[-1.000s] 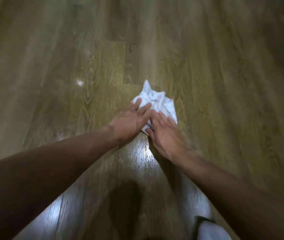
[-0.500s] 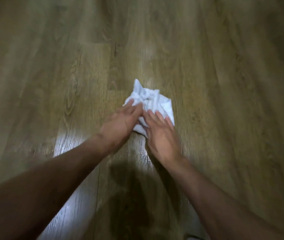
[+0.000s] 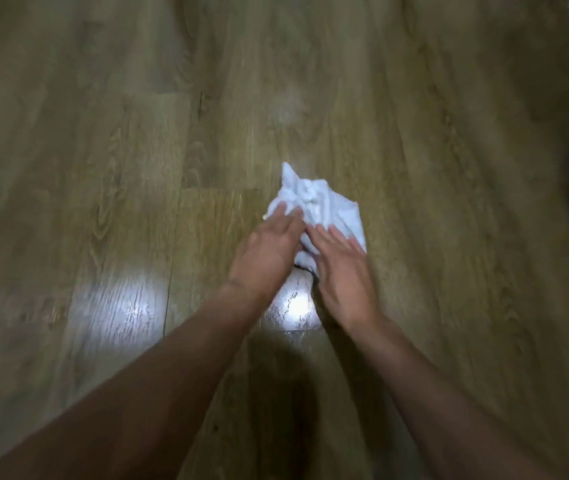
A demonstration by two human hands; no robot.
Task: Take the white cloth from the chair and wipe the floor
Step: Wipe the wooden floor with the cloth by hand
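The white cloth (image 3: 314,209) lies bunched on the wooden floor (image 3: 103,168), a little right of the middle of the view, with a pointed corner sticking out on its far side. Both hands rest flat on its near edge, side by side and almost touching. The left hand (image 3: 265,254) has its fingers straight and close together, with the tips on the cloth's left part; the right hand (image 3: 342,268) has its fingers slightly fanned over the right part. Neither hand pinches or curls around the fabric; they press down with the palms low.

The cloth looks soft, light and limp, so it should crumple and fold under any push and give no resistance of its own. On this glossy floor it is likely to slide easily, and could slip out from under the fingers if the pressure is uneven. Holding is best done as now, by weight through flat palms over the thick, bunched middle, not by the loose far corner.
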